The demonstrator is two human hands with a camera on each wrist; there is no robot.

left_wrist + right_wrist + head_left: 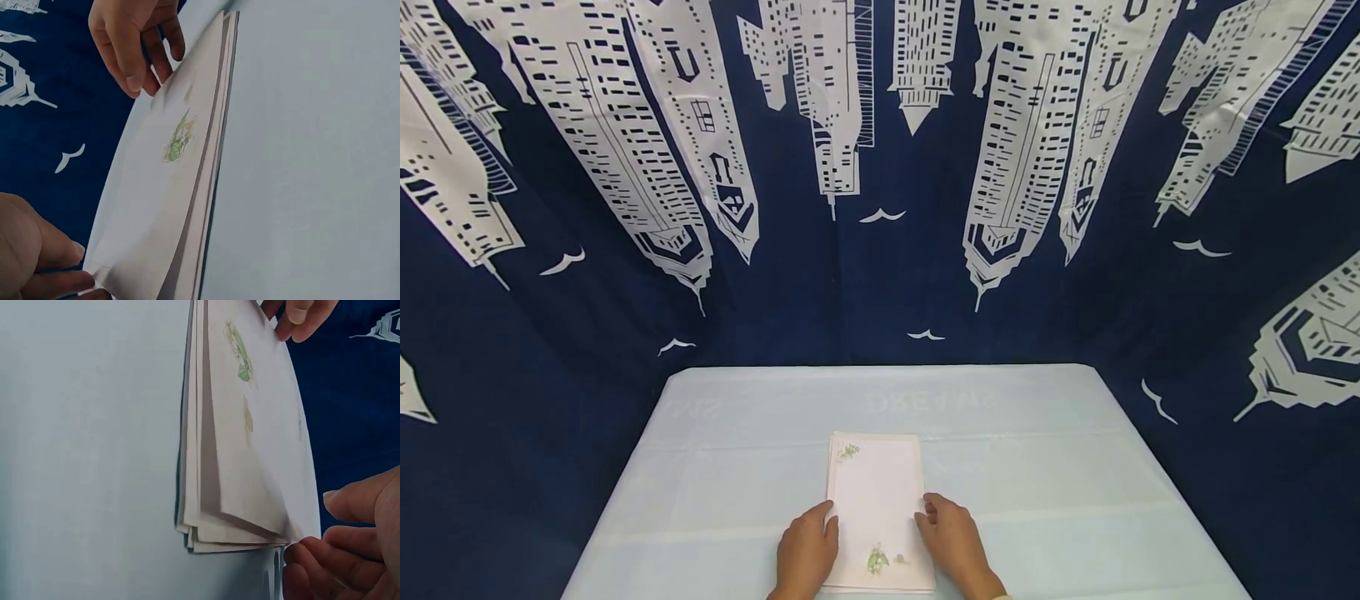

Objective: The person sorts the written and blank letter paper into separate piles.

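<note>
A stack of cream paper sheets (pixel 880 500) with small green plant prints lies on the table, its top sheet bowed up off those beneath. My left hand (pixel 807 550) is at the stack's left edge; in the left wrist view its fingertips (pixel 81 281) touch the paper's side, thumb apart from them. Along the opposite edge is my right hand (pixel 955 542). The right wrist view shows its fingertips (pixel 300 550) against the side near a corner, with the thumb (pixel 350 497) held away. Dark edging shows at the bottom of the stack (pixel 197 487).
A pale cloth (pixel 1060 467) covers the table around the stack. Behind and beside the table hangs a dark blue fabric (pixel 850 283) printed with white upside-down buildings and birds.
</note>
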